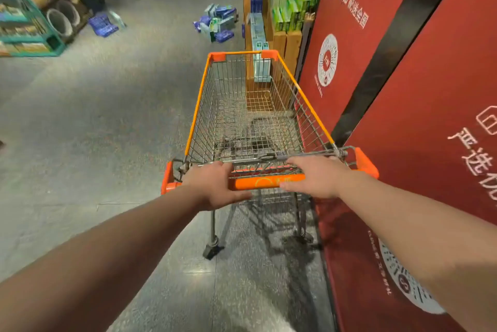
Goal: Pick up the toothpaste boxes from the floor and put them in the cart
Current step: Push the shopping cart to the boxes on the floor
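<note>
Behind the wire cart [199, 100], I held its orange handle [266, 182] with left hand [215, 185] and right hand [314, 175] both wrapped round it, the toothpaste boxes [217, 22] heaped on the floor well ahead at twelve o'clock, and feared scraping the red panel [363, 62] close at three o'clock.

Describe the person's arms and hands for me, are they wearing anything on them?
The left forearm and right forearm are bare up to the frame edge, with no sleeves showing. The left hand and right hand are ungloved, and no watch, ring or wristband is visible on either.
</note>
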Available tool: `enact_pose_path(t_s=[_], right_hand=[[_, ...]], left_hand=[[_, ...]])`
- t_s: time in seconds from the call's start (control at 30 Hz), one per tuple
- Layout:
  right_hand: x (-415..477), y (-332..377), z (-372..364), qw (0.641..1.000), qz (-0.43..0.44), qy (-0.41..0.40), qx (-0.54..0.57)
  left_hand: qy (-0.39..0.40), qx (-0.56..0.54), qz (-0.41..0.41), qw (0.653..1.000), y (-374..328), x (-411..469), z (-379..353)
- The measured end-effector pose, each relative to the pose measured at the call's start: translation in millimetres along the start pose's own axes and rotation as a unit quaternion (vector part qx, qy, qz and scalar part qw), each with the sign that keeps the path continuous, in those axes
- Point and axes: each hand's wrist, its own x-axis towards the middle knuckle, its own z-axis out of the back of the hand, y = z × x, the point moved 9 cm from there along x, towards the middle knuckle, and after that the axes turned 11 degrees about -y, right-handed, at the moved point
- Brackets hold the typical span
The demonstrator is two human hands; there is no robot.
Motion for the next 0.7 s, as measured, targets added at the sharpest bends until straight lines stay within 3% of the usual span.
enact_pose_path(t_s=[0.2,0.5,0.7], right_hand=[[5,-12,-10,0.998,0.009,0.032,-0.053],[19,21,-8,0.991,0.074,-0.034,-0.105],[38,64,-12,0.991,0.095,-0.035,-0.088]], left_hand=[[0.051,-0.015,0.032,0.998,13,11,-24],[0.063,0.017,0.067,0.996,39,-7,-16],[0.049,0.054,0.083,0.994,79,-25,-13]])
